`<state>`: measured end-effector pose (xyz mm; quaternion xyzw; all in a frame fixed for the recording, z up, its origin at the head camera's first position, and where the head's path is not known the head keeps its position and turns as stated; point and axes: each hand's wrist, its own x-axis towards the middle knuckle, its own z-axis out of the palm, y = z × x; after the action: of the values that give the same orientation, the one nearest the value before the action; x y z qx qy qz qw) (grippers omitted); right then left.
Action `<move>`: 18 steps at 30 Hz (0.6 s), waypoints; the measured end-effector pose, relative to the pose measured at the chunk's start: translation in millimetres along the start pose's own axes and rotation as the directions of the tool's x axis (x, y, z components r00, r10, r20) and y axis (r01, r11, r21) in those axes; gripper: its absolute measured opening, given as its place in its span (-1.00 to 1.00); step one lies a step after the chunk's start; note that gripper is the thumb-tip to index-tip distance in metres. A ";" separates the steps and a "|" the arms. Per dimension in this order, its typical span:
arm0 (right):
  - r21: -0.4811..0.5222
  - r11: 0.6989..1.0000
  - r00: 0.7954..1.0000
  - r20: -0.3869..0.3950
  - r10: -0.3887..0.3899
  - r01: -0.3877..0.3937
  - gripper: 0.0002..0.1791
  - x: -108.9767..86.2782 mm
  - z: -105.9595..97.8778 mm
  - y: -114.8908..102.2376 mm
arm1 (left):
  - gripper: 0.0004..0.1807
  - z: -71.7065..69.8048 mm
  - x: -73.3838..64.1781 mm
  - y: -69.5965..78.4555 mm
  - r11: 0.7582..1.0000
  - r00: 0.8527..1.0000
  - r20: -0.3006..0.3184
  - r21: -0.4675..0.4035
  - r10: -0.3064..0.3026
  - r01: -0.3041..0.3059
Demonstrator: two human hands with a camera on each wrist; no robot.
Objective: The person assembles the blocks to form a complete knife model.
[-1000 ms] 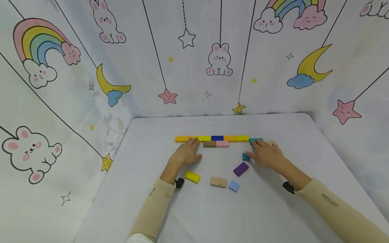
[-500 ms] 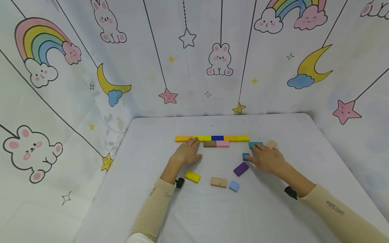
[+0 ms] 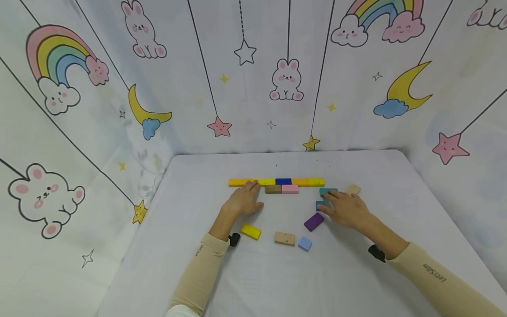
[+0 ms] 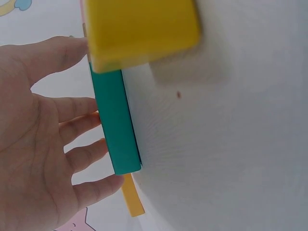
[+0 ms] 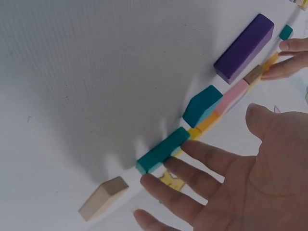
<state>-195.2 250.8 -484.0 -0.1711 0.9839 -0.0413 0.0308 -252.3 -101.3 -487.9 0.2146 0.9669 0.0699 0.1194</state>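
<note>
My left hand [image 3: 240, 200] lies with fingers extended at the left part of a row of orange, yellow and blue blocks [image 3: 283, 181]. A long teal block [image 4: 115, 120] stands along its fingertips in the left wrist view; from above, the hand hides it. My right hand [image 3: 347, 208] touches another long teal block [image 5: 163, 151] with straight fingertips, just in front of the row's right end. Close to the right thumb sits a smaller teal block [image 3: 319, 205] with a slanted side. A brown block [image 3: 273, 189] and a pink block [image 3: 290, 189] adjoin the row's near side.
Nearer the person lie a purple block [image 3: 314, 222], a yellow block [image 3: 251, 231], a wooden block [image 3: 284, 238] and a light blue block [image 3: 305, 243]. Beyond the right hand is a pale wooden block [image 3: 354, 189]. A printed cloth wall rises behind the white table [image 3: 356, 163].
The right hand's teal block has come away from the row's right end, toward the person and slightly left. The pale block behind that hand has come into fuller view. The left hand stays put.
</note>
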 end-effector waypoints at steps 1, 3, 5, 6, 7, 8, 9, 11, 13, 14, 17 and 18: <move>0.007 1.000 1.000 0.000 -0.001 0.001 -0.28 0.1 0.1 -0.9 | -0.19 0.2 -0.3 -0.1 1.000 1.000 0.000 -0.001 -0.001 0.001; 0.017 1.000 1.000 -0.001 -0.007 0.007 -0.29 0.3 -0.2 -3.3 | -0.19 1.2 -0.6 -0.4 1.000 1.000 -0.002 0.001 -0.005 0.005; 0.024 1.000 1.000 -0.002 -0.019 0.019 -0.30 0.8 -1.5 -6.0 | -0.18 1.6 -0.5 -0.5 1.000 1.000 0.000 0.004 -0.012 0.012; 0.026 0.999 1.000 -0.002 -0.024 0.024 -0.30 1.2 -1.8 -7.2 | -0.18 1.8 -0.6 -0.6 1.000 1.000 0.001 0.003 -0.013 0.013; 0.028 0.999 1.000 0.000 -0.028 0.028 -0.31 1.7 -2.1 -8.4 | -0.18 2.0 -0.4 -0.8 1.000 1.000 -0.001 0.003 -0.012 0.012; 0.031 0.999 1.000 0.001 -0.031 0.031 -0.31 2.3 -2.2 -9.5 | -0.18 2.0 -0.3 -0.8 1.000 1.000 0.000 0.003 -0.012 0.012; 0.032 0.999 0.999 0.000 -0.034 0.034 -0.31 2.8 -2.6 -10.5 | -0.17 1.9 -0.2 -0.8 1.000 1.000 0.002 0.003 -0.012 0.012; 0.036 0.999 0.999 0.002 -0.034 0.033 -0.31 4.3 -2.6 -12.6 | -0.18 2.0 0.2 -0.9 1.000 1.000 0.001 0.004 -0.009 0.009; 0.033 0.999 0.999 0.000 -0.036 0.036 -0.32 5.7 -2.8 -14.9 | -0.17 1.8 0.3 -0.8 1.000 1.000 0.001 0.006 -0.007 0.007; 0.030 0.999 0.999 -0.003 -0.038 0.038 -0.31 6.5 -2.9 -16.2 | -0.17 1.6 0.3 -0.7 1.000 1.000 0.003 0.009 -0.007 0.007; 0.023 0.998 0.999 -0.009 -0.053 0.053 -0.31 8.9 -2.9 -19.5 | -0.17 1.1 0.3 -0.5 1.000 1.000 0.003 0.016 -0.005 0.005; 0.019 0.998 0.998 -0.011 -0.056 0.056 -0.31 9.9 -2.8 -20.4 | -0.17 1.3 0.4 -0.4 1.000 1.000 0.001 0.016 -0.005 0.005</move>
<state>-197.8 228.5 -479.9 -0.1981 0.9784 -0.0527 0.0262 -252.4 -101.4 -489.2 0.2132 0.9678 0.0619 0.1185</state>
